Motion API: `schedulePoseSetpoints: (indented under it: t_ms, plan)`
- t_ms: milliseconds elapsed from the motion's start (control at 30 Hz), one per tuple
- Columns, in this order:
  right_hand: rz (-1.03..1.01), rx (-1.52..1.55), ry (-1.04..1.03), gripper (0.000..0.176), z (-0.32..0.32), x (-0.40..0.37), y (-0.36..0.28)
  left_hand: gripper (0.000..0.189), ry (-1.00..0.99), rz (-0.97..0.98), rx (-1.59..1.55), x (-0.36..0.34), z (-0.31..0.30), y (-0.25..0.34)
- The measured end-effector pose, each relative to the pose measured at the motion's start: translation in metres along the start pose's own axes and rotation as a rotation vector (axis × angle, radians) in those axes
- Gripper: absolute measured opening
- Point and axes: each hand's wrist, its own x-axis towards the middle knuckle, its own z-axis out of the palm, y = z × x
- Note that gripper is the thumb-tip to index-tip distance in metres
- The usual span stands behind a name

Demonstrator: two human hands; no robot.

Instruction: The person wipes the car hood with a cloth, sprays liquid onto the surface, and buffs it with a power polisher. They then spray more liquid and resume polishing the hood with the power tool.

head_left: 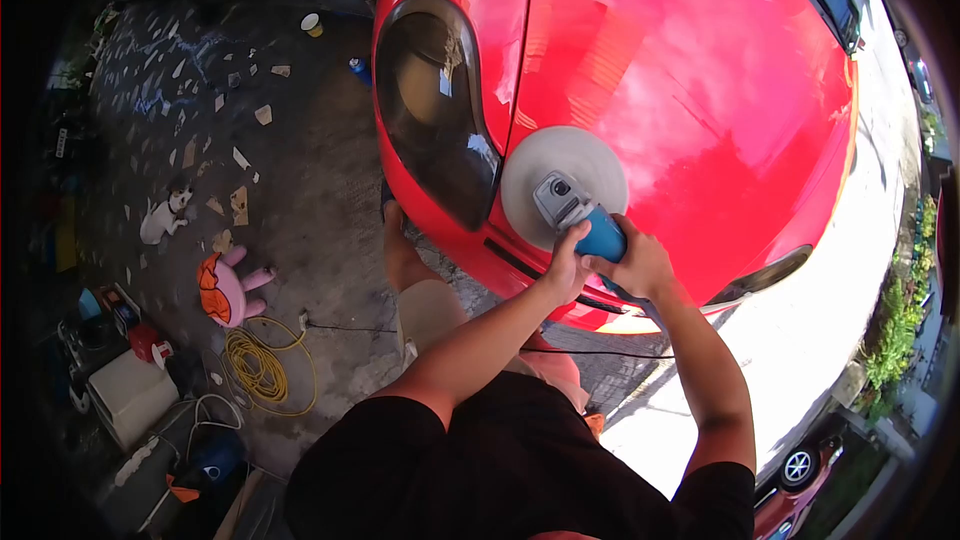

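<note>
A blue and grey power polisher [603, 235] with a round pale pad [525, 175] lies over the front edge of a red car hood [680, 120]. My left hand [567, 265] is wrapped round the near side of the tool's blue body, its fingers closed. My right hand [640, 258] grips the same body from the right. The pad is against the hood beside the dark headlight [432, 105]. A black cord [600, 353] runs below my forearms. The underside of the pad is hidden.
On the floor at left are a white and dark cat [165, 217], a pink stool [228, 290], a coiled yellow hose [258, 365], a pale box [132, 395] and scattered scraps. A blue can [359, 68] stands near the car. Another car [797, 485] is at lower right.
</note>
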Motion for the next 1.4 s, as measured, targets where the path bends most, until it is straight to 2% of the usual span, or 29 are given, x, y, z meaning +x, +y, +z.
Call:
schedulePoseSetpoints:
  t_ms: [133,233,333,433,567,700,767,900,1000,1100,1133,1200,1300,1400]
  plan:
    - [-0.001,0.130,0.166,0.110,-0.053,0.050,0.010,0.073,-0.061,0.083,0.256,0.070,0.073,0.049]
    - [-0.012,0.255,0.228,0.106,-0.070,0.070,0.018,0.062,-0.045,0.111,0.225,0.110,0.092,0.063]
    - [-0.032,0.315,0.217,0.101,-0.063,0.068,0.028,0.055,0.003,0.077,0.251,0.104,0.086,0.054]
    - [-0.062,0.288,0.132,0.099,-0.035,0.037,0.039,0.051,0.036,0.093,0.201,0.070,0.057,0.018]
    - [0.032,0.114,0.009,0.112,0.023,-0.007,0.048,0.055,0.054,0.032,0.133,0.000,0.007,-0.026]
    - [0.079,0.149,-0.112,0.113,0.077,-0.047,0.049,0.053,0.114,-0.170,0.023,-0.062,-0.044,-0.050]
    - [0.074,0.168,-0.132,0.113,0.101,-0.061,0.053,0.053,0.173,-0.178,0.017,-0.088,-0.051,-0.058]
    - [0.084,0.184,-0.109,0.111,0.101,-0.066,0.055,0.052,0.182,-0.173,0.024,-0.084,-0.052,-0.060]
    - [0.108,0.191,-0.012,0.108,0.057,-0.050,0.051,0.052,0.056,-0.178,0.094,-0.035,-0.032,-0.047]
    - [0.031,0.341,0.174,0.104,0.015,-0.013,0.068,0.047,0.040,-0.101,0.188,0.027,0.040,-0.018]
    - [0.006,0.398,0.216,0.103,-0.002,0.000,0.070,0.050,-0.009,-0.075,0.304,0.050,0.054,-0.008]
    - [0.032,0.466,0.287,0.101,-0.029,0.023,0.069,0.051,-0.034,-0.068,0.421,0.082,0.087,0.016]
    - [0.034,0.514,0.320,0.101,-0.047,0.043,0.070,0.055,-0.038,-0.070,0.488,0.117,0.093,0.026]
    - [-0.003,0.544,0.297,0.100,-0.028,0.031,0.074,0.055,-0.035,-0.079,0.540,0.103,0.076,0.019]
